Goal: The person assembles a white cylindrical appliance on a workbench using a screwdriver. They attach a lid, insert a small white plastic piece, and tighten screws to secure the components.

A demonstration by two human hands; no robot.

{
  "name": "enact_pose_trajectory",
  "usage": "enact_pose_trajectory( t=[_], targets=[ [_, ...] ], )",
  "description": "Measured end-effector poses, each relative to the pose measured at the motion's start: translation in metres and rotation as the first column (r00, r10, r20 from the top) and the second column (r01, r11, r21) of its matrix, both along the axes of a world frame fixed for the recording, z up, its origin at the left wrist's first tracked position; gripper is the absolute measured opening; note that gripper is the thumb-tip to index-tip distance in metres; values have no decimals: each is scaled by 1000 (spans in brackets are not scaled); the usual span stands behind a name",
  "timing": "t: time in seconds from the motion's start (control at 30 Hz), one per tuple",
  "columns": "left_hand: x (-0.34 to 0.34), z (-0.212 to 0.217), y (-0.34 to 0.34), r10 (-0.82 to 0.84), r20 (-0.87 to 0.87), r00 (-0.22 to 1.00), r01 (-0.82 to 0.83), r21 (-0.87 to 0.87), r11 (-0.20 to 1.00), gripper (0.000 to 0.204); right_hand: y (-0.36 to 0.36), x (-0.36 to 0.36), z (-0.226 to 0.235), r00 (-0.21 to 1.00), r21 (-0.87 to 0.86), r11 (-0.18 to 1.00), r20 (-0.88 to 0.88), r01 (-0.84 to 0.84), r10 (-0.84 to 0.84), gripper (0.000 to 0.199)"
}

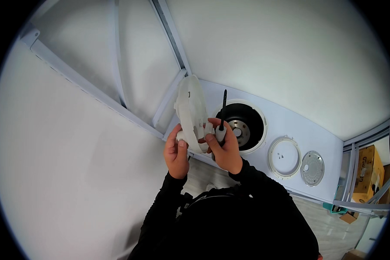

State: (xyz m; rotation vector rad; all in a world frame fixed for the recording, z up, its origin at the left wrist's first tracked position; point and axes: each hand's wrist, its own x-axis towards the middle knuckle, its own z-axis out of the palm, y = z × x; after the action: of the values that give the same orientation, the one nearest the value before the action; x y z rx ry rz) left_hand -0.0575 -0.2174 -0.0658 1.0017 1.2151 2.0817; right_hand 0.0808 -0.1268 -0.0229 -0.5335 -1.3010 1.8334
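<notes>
A round white plastic lid (192,100), apparently a cooker's, is held on edge in front of me. My left hand (176,155) is closed on its lower left edge, by a small white protruding part. My right hand (228,149) holds a screwdriver (224,108) with a black shaft and a pale handle, its tip pointing up. The thumb and fingers of that hand also pinch a small white piece (208,129) at the lid's inner side; whether it is joined to the lid I cannot tell. Just behind the right hand stands the open round cooker body (263,125), dark inside with a metal plate at its bottom.
On the white table (320,134), right of the cooker, lie a white ring (271,162) with several small screws (281,156) inside it and a perforated metal disc (313,169). Grey frame bars (80,84) run along the left. Cardboard boxes (365,171) and a teal basket (332,208) are at the right.
</notes>
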Motion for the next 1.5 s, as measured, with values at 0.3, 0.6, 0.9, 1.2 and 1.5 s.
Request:
enact_pose_trajectory(
  t=[0.3, 0.6, 0.9, 1.2, 1.5],
  targets=[
    [-2, 4, -3, 123, -195, 973, -127, -11, 992, 48, -8, 6, -1, 999, 155, 988, 23, -26, 23, 40],
    [-9, 5, -8, 209, -301, 931, -211, 26, 977, 45, -14, 10, -3, 997, 166, 985, 68, -52, 41, 41],
    [-13, 7, -13, 72, -181, 981, -93, -111, 989, 45, -17, 4, -6, 999, 158, 987, 35, -8, 3, 41],
    [-19, 12, -15, -2, -451, 892, -44, -91, 995, 56, -21, 4, -9, 998, 169, 986, 61, 9, -19, 39],
    [-14, 19, -8, -115, -30, 993, 115, -10, 993, 54, -22, 6, -15, 999, 176, 983, 1, 45, -46, 42]
  ],
)
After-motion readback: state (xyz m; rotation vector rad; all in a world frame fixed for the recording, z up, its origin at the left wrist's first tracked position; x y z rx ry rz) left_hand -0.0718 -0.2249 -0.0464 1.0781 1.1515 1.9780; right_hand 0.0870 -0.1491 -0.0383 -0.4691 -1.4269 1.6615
